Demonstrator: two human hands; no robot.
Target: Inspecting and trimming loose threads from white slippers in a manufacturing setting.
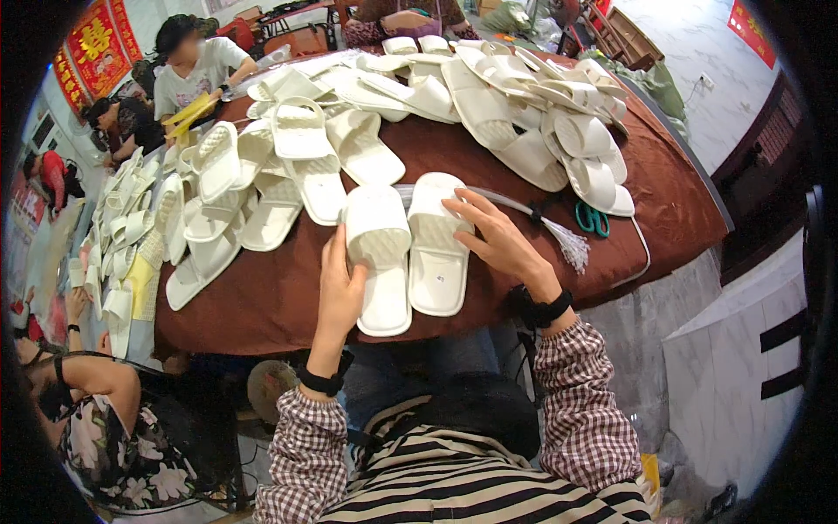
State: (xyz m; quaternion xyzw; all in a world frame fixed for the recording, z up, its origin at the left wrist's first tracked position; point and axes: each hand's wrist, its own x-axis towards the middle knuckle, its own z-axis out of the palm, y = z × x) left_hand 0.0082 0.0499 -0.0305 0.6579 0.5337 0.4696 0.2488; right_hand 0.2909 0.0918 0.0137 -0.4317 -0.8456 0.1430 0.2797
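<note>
1. Left slipper (384, 301) and right slipper (439, 279) lie side by side at the table's (262, 310) near edge; long axes run roughly 12 to 6, toes seemingly toward 12.
2. Left hand (336, 288), at 8: fingers and thumb closed around the left slipper's edge.
3. Right hand (499, 237), at 2: fingers spread, touching the right slipper without closing.
4. Step in hand, apparently: matching two slippers; moving both calls for firmer right fingers.
5. Scissors (594, 219) at 2; slipper piles at 11 (301, 144) and 1.
</note>
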